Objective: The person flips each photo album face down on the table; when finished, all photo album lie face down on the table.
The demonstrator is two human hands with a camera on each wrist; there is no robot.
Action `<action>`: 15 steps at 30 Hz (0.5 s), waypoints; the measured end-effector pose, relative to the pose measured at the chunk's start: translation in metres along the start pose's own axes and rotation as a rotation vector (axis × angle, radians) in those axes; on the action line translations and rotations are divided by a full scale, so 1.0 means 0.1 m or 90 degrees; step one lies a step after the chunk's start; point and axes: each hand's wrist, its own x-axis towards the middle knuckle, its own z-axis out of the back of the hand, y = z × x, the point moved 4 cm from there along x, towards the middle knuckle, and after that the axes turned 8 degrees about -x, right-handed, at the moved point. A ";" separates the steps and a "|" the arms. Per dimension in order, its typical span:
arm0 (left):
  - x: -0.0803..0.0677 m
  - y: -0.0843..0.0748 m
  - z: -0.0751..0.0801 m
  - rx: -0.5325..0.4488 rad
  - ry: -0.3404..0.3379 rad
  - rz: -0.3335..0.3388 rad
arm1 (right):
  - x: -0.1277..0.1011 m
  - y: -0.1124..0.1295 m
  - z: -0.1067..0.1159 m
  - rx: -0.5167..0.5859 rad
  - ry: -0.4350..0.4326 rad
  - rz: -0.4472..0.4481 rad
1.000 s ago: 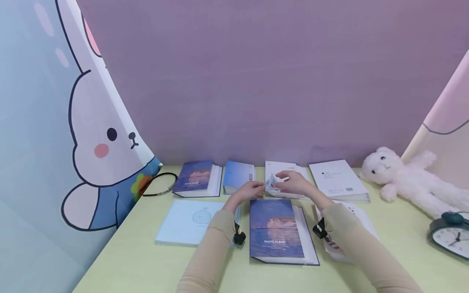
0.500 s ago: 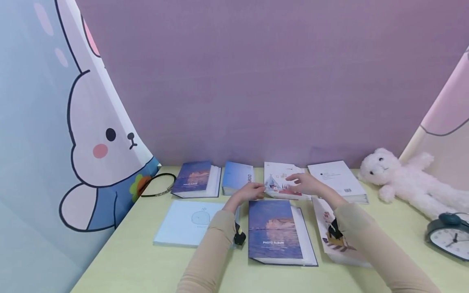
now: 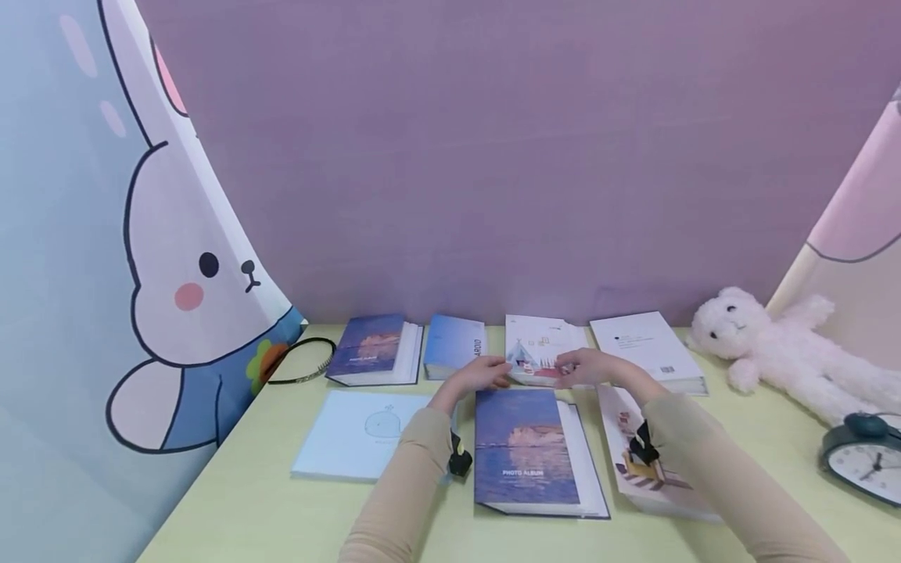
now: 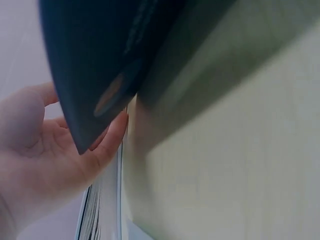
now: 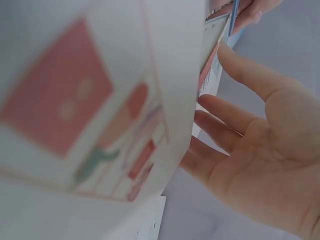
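Left hand (image 3: 480, 375) and right hand (image 3: 590, 367), fingers straight, touch opposite edges of white illustrated album (image 3: 543, 353) lying on table (image 3: 232, 500).

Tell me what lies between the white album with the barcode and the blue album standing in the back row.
In the head view, the white illustrated album lies between the barcode album and the blue album; the left hand and right hand touch its near edge.

white album (image 3: 545, 353) with tent picture, flat in the back row, near edge at both hands
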 end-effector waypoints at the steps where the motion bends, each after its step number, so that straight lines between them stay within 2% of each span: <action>1: 0.00 0.00 0.00 -0.007 -0.002 -0.002 | 0.00 0.01 0.00 0.000 0.004 0.001; 7: 0.03 0.00 0.00 -0.067 -0.024 0.006 | 0.00 0.03 -0.01 -0.003 0.024 -0.012; 15: 0.10 -0.02 -0.01 -0.064 -0.046 0.021 | 0.00 0.07 -0.02 0.012 0.010 -0.033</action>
